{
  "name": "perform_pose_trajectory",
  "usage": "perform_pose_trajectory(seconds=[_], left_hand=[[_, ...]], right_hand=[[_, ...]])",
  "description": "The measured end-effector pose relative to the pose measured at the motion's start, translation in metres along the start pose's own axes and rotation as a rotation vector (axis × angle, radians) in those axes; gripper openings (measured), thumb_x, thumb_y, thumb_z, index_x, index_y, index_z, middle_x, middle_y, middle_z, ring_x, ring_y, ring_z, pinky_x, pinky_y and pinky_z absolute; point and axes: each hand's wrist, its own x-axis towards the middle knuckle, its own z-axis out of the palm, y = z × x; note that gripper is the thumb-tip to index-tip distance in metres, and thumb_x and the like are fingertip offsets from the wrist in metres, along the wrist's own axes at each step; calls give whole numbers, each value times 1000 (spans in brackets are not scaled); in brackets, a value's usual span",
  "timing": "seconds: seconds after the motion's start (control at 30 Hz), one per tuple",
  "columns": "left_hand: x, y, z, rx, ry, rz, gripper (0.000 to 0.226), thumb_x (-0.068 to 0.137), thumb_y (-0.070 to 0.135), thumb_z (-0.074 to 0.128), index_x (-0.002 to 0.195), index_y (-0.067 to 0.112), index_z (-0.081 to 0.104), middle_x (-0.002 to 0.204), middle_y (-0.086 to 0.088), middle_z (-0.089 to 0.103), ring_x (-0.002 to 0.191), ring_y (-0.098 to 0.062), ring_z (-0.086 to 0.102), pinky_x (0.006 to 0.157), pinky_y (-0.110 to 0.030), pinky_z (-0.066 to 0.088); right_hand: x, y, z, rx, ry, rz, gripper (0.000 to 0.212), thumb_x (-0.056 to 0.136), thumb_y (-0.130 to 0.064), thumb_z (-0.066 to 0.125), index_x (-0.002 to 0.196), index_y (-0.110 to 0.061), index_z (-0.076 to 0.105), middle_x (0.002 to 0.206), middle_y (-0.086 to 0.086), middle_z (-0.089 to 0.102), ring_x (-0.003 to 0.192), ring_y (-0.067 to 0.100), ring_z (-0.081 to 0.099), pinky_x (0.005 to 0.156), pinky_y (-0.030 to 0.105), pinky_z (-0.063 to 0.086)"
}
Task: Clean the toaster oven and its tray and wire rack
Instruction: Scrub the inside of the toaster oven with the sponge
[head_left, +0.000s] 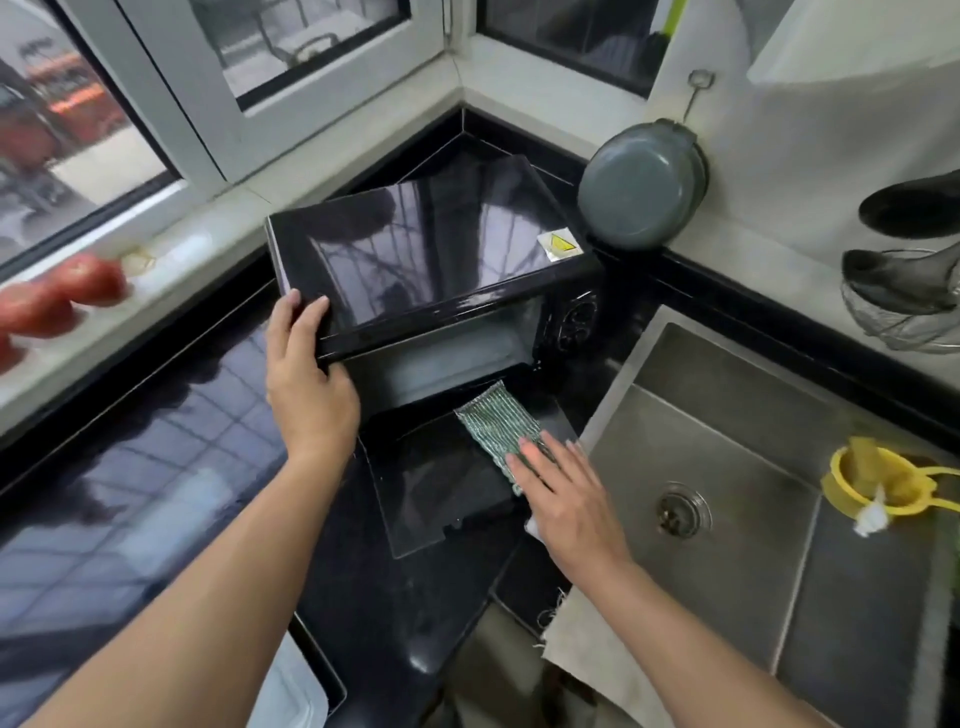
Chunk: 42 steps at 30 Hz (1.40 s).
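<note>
A black toaster oven (431, 260) stands in the counter's corner, its glass door (436, 483) folded down flat toward me and its cavity open. My left hand (304, 374) grips the oven's front left top corner, fingers on the top and thumb at the cavity's edge. A green striped scrubbing cloth (496, 423) lies on the right side of the open door, reaching toward the cavity. My right hand (566, 499) presses flat on the cloth's near end with straight fingers. No tray or wire rack shows.
A steel sink (727, 467) lies right of the oven, with a yellow strainer (878, 483) on its edge. A grey pan (644, 187) hangs on the wall behind. Red tomatoes (62, 296) sit on the window sill at left. A beige cloth (587, 639) drapes the counter's front edge.
</note>
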Motion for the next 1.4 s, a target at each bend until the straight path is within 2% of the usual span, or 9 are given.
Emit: perform_pose_trajectory(seconds=[0.37, 0.53, 0.63, 0.83, 1.0, 1.1, 1.2, 1.27, 1.4], left_hand=[[-6, -7, -11, 126, -125, 62, 70, 88, -12, 55, 148, 24, 50, 165, 5, 34, 148, -11, 35, 110, 0, 21], [-8, 5, -28, 223, -243, 51, 77, 94, 1, 59, 157, 34, 31, 173, 9, 11, 149, -18, 32, 98, -32, 44], [-40, 14, -48, 173, -239, -91, 90, 94, 4, 63, 163, 35, 16, 174, 1, -3, 159, -15, 7, 117, -28, 24], [-165, 21, -95, 120, -332, -384, 65, 93, -5, 62, 153, 17, 49, 158, -4, 47, 149, -21, 38, 125, -42, 28], [-235, 19, -130, 248, -421, -523, 47, 95, 1, 63, 134, 27, 66, 133, 4, 67, 107, -16, 62, 97, -32, 44], [-267, 24, -144, 217, -362, -662, 36, 95, 2, 61, 118, 28, 73, 121, 6, 72, 108, -13, 63, 98, -31, 46], [-309, 44, -152, 168, -286, -784, 36, 94, 1, 62, 105, 34, 72, 111, 11, 73, 106, -9, 67, 99, -29, 48], [-340, 50, -158, 152, -232, -839, 38, 92, 0, 64, 101, 37, 70, 106, 14, 71, 100, -7, 67, 97, -26, 49], [-348, 12, -217, 252, 6, -925, 24, 95, 7, 65, 111, 23, 75, 108, 0, 72, 102, -20, 68, 88, -26, 45]], right_hand=[[-10, 10, 12, 102, 108, -41, 73, 70, -6, 88, 137, -13, 61, 144, 5, 57, 139, 32, 46, 117, 52, 34], [-7, 11, 6, 83, 77, -47, 64, 74, -9, 87, 134, -14, 65, 139, 4, 61, 134, 34, 52, 113, 55, 38], [-2, 10, -3, 97, 91, -37, 56, 76, -6, 85, 128, -15, 69, 133, 4, 65, 128, 35, 56, 110, 57, 40], [11, 13, -24, 136, 158, -30, 55, 76, 10, 75, 125, -14, 71, 130, 5, 67, 126, 37, 57, 110, 56, 40], [24, 0, -53, 281, 162, 47, 36, 90, 3, 65, 122, -14, 72, 129, 4, 68, 129, 36, 54, 113, 58, 34], [13, -26, -73, 546, 182, 165, 27, 99, -8, 55, 120, -14, 71, 117, -3, 71, 121, 22, 57, 116, 37, 31], [-17, -68, -91, 860, 132, 396, 24, 102, -28, 48, 107, -40, 68, 94, -31, 65, 94, -8, 55, 80, 4, 38], [-40, -97, -90, 1058, 55, 546, 25, 103, -34, 45, 89, -44, 63, 83, -37, 62, 85, -7, 58, 69, 10, 42], [-55, -135, -80, 1350, -117, 756, 29, 106, -31, 42, 91, -22, 65, 96, -3, 71, 89, 17, 66, 73, 32, 51]])
